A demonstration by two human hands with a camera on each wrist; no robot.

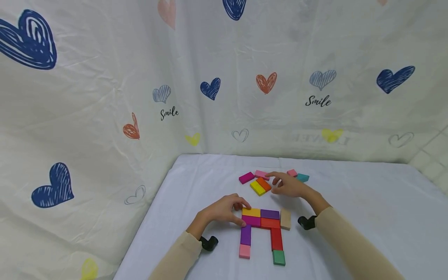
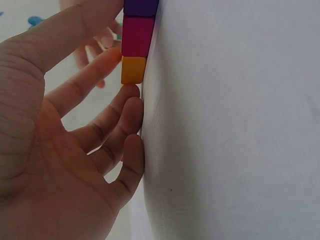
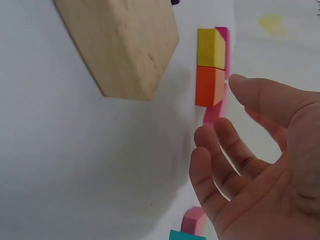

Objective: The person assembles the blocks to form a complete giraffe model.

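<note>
Soft, fairly bright light, seemingly from overhead, spreads evenly in the head view, with a faint, blurry-edged shadow on the white tablecloth (image 1: 210, 182) just beyond the wooden block (image 1: 285, 219), below the right hand (image 1: 288, 186). In the right wrist view a broad grey shadow lies beside that block, and the yellow heart (image 3: 272, 24) well beyond it is out of focus; the left wrist view softens the distant right hand.

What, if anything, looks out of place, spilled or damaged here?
Nothing looks spilled or damaged. One mild oddity: the bare-wood block at the right of the coloured arrangement is the only uncoloured one visible.
</note>
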